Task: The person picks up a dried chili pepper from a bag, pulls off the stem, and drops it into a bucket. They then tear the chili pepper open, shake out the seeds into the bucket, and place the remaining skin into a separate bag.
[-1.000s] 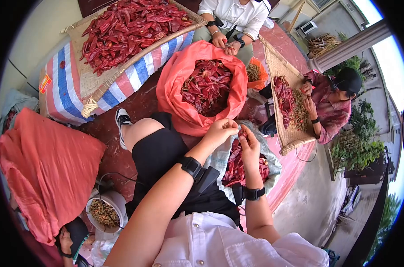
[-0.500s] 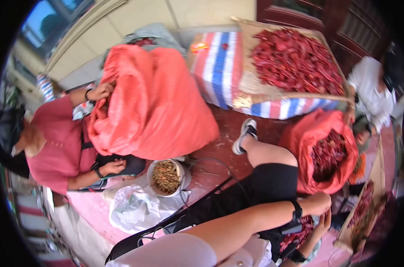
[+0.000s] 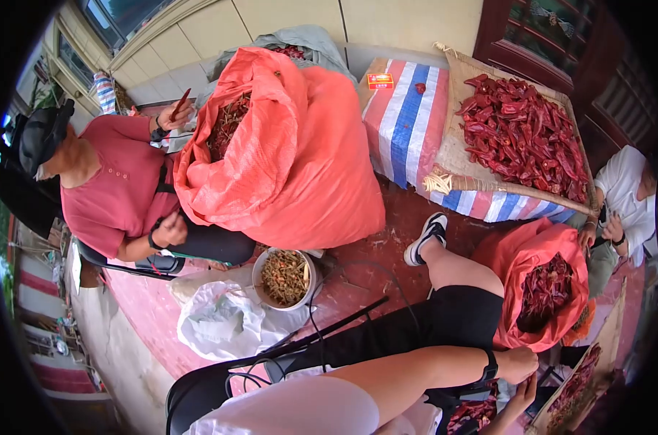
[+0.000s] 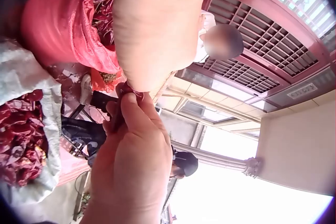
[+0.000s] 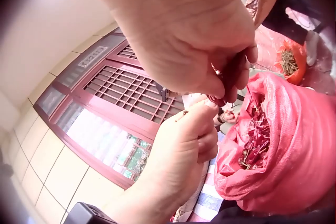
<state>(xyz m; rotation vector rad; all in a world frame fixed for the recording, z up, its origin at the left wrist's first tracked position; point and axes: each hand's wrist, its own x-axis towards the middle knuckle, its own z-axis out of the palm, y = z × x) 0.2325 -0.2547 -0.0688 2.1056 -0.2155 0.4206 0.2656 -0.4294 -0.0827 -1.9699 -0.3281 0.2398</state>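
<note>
My left hand [image 3: 516, 364] and right hand [image 3: 519, 399] meet at the lower right of the head view. Between them is a dark red dried chili pepper [image 5: 231, 79], which my right fingers grip in the right wrist view. My left thumb and fingertips pinch its end, and a small brown bit [image 5: 181, 115] lies against that hand. The left wrist view shows the same pepper [image 4: 120, 115] in my right fingers, while my left fingertips are hidden. Below the hands, a pale sack [image 4: 51, 98] holds red dried chilies [image 4: 21, 137].
A red sack [image 3: 499, 254] of chilies stands by my knee. Beyond lies a chili heap [image 3: 524, 130] on a woven tray over striped bales. At left, a seated person [image 3: 118, 167] holds up a chili beside a large red sack [image 3: 321, 159]. A bucket [image 3: 313, 279] contains stems.
The head view has swung left, so my hands now sit at the lower right. They stay together around a pepper. The person at left has raised a hand holding a chili.
</note>
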